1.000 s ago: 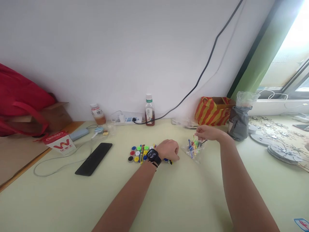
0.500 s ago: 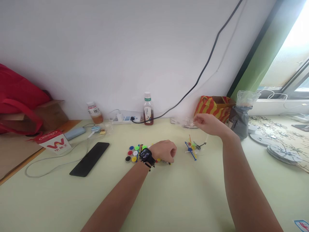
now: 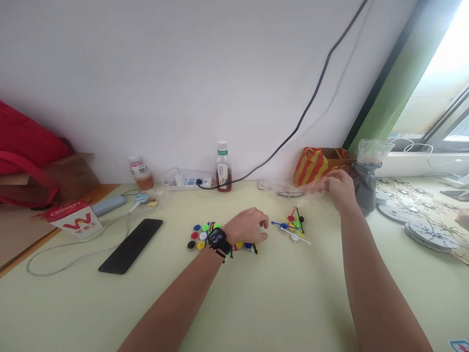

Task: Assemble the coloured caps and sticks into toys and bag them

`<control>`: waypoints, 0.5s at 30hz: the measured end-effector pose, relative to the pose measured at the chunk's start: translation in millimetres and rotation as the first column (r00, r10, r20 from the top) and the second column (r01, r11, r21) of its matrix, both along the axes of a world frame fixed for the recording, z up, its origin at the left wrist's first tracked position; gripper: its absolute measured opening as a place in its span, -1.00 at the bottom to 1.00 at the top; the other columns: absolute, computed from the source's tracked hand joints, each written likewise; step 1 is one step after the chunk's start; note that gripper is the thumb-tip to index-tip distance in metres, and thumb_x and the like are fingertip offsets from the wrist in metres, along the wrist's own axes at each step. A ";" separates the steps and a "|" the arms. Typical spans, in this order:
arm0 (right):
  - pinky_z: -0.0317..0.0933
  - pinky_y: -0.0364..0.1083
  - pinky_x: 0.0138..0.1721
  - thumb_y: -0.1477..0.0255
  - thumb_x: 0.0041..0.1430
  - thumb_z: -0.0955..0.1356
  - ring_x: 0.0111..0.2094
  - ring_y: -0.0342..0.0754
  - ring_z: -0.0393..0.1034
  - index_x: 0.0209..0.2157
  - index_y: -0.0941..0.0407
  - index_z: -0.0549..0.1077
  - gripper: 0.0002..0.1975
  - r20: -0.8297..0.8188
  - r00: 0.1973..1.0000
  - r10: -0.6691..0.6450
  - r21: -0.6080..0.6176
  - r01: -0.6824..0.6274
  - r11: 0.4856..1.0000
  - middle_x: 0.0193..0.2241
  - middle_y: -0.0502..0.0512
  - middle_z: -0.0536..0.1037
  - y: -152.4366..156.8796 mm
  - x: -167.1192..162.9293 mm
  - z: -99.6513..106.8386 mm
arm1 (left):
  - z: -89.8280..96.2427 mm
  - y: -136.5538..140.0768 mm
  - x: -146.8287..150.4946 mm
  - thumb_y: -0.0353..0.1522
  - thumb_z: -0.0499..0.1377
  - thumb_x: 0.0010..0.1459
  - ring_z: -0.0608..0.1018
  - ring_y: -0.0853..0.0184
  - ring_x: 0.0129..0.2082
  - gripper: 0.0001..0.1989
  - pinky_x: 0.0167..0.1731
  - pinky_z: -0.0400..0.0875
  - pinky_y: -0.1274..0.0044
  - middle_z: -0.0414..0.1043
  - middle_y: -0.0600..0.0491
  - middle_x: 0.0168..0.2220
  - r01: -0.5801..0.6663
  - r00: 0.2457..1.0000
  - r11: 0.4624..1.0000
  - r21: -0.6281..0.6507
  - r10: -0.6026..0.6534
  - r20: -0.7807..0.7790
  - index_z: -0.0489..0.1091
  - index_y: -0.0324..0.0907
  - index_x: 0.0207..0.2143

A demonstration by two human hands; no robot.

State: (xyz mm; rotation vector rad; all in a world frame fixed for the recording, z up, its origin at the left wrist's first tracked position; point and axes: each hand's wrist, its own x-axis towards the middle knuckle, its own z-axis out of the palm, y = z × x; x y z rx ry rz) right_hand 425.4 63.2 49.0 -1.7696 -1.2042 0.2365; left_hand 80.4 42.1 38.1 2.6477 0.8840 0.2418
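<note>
My left hand (image 3: 247,227), with a black watch (image 3: 217,238) on its wrist, hovers low over or rests on a group of coloured spinner-like pieces (image 3: 201,236), hiding some of them. Its fingers are loosely curled, thumb and fingertips apart, with nothing visible between them. My right hand (image 3: 340,188) pinches a crumpled clear plastic bag (image 3: 311,187) near the back of the table. Between the hands lies a loose pile of coloured arrow pointers with round bases (image 3: 295,226), in blue, red, yellow, green, black and white.
A dark drink bottle (image 3: 223,168), a power strip (image 3: 192,183) and a black cable stand along the wall. At left are a black phone-like slab (image 3: 131,246) and a red-white box (image 3: 74,219). Grey discs (image 3: 432,235) and another person's hand (image 3: 463,220) are at right.
My right hand has moved right and back with the plastic bag, away from the arrow pointers. Those pointers now lie settled in a different arrangement. My left hand has loosened its fingers slightly.
</note>
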 end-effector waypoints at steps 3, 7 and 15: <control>0.42 0.02 -0.39 0.27 0.08 0.29 -0.34 0.10 0.49 -0.19 0.07 0.45 -0.72 -0.276 0.961 0.013 0.188 0.040 0.981 -0.34 0.21 0.56 12.7 -8.4 -10.8 | -1.3 -0.2 1.7 -0.29 0.24 0.12 0.52 0.16 -0.03 -0.83 -0.04 0.41 0.41 0.55 0.02 -0.13 0.015 1.000 1.000 0.016 -0.015 -0.007 0.49 -0.10 -0.22; 0.40 -0.01 -0.44 0.27 0.00 0.30 -0.39 0.06 0.48 -0.24 0.08 0.48 -0.71 -0.371 0.927 0.058 0.282 0.053 0.958 -0.41 0.16 0.54 24.1 -17.9 -14.7 | -1.3 -1.2 2.7 -0.28 0.24 0.14 0.52 0.16 -0.03 -0.84 -0.06 0.42 0.42 0.55 0.02 -0.13 0.008 1.000 1.000 0.011 -0.008 -0.015 0.50 -0.09 -0.22; 0.27 0.00 -0.51 0.26 0.02 0.22 -0.48 0.08 0.42 -0.24 0.15 0.52 -0.62 -0.422 0.904 -0.070 0.192 0.165 0.967 -0.52 0.18 0.52 30.8 -29.1 -23.9 | 2.4 -1.6 1.6 -0.29 0.22 0.16 0.53 0.17 -0.03 -0.85 -0.05 0.40 0.42 0.56 0.03 -0.12 0.013 1.000 1.000 0.025 -0.014 0.017 0.50 -0.10 -0.22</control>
